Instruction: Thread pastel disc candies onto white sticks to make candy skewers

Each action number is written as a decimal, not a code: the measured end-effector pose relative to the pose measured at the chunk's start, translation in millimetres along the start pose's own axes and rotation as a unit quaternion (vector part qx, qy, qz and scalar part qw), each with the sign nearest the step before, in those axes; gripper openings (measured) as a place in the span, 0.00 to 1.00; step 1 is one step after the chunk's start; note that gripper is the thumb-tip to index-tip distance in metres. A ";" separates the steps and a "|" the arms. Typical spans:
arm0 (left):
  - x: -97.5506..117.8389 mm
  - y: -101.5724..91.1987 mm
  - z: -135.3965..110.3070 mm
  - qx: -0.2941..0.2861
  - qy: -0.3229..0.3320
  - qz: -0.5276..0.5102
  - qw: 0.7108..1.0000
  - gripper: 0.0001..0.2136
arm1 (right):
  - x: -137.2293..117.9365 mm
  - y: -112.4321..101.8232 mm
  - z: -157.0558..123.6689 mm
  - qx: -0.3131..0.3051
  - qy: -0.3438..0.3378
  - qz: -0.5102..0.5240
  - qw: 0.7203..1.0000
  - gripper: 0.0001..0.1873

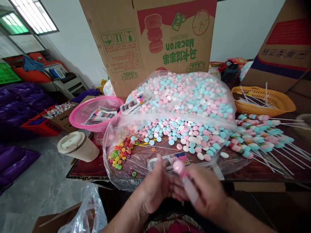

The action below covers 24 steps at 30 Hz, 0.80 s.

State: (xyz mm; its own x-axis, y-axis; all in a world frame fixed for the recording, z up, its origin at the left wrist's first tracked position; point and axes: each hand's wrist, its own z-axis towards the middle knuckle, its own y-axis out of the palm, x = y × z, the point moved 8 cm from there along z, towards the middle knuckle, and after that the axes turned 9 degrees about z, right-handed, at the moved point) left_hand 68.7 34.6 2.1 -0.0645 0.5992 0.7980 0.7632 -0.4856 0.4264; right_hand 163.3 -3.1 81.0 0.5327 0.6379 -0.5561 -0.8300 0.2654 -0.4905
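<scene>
My left hand (pixel 153 189) and my right hand (pixel 206 191) meet low in the middle, both blurred by motion. Between their closed fingers is a stick topped with a pink candy disc (pixel 179 166). Just beyond them lies a clear plastic sheet (pixel 114 168) strewn with pink, blue and white candy discs (pixel 189 134) and small coloured ring candies (pixel 120 153). A label card (pixel 167 159) lies right in front of my fingers. Behind, a big clear bag (pixel 184 94) bulges with more discs.
Finished candy skewers (pixel 259 137) lie at the right beside an orange basket (pixel 264 100) of sticks. A pink basket (pixel 96 113) with labels and a lidded paper cup (pixel 77 146) stand at the left. Cardboard boxes (pixel 150 42) rise behind. A plastic bag (pixel 85 213) sits below left.
</scene>
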 end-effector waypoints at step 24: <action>5.5 -14.0 11.7 0.115 0.095 0.416 0.897 0.25 | 57.7 24.2 -19.9 -0.031 0.443 0.326 0.834 0.13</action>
State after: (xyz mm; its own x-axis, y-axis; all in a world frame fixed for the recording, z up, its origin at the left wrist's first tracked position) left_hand 65.1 52.1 -4.4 0.4973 -0.0409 0.8666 0.7084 -0.5576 -0.4328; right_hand 177.2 25.7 23.7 -0.0933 -0.1608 -0.9826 -0.9956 0.0159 0.0919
